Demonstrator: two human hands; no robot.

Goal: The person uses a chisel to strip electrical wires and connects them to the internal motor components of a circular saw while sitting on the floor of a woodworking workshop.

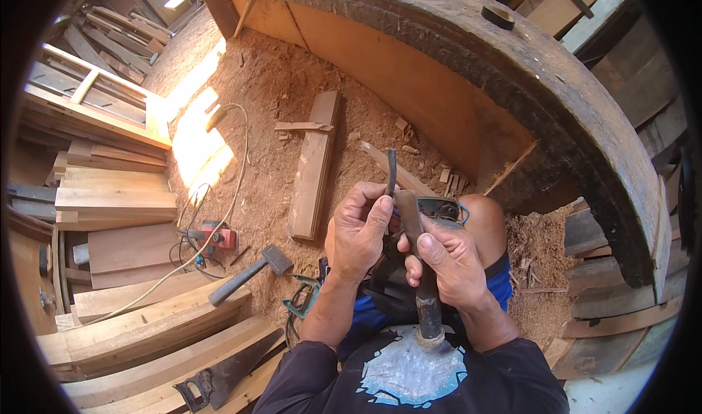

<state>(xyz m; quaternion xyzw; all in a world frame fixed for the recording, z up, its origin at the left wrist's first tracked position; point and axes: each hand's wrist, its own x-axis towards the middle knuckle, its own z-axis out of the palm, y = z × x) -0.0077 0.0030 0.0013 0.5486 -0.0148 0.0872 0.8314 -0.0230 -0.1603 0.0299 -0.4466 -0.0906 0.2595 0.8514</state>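
Observation:
My right hand is closed around a chisel-like tool. Its brownish, flat metal end points away from me. Its dark handle runs back toward my shirt, with a pale ring at the butt. In my left hand, a thin, dark, slightly curved strip is pinched between thumb and fingers, upright beside the tool's tip. From here I cannot make out its kind, or whether the two touch. Both hands are close together above my lap; the fingers behind the tool are partly hidden.
A large curved wooden workbench arches ahead and to the right. Stacked planks lie on the sawdust-covered floor. At left are a mallet-like hammer, a red power tool with a cord, timber and a handsaw.

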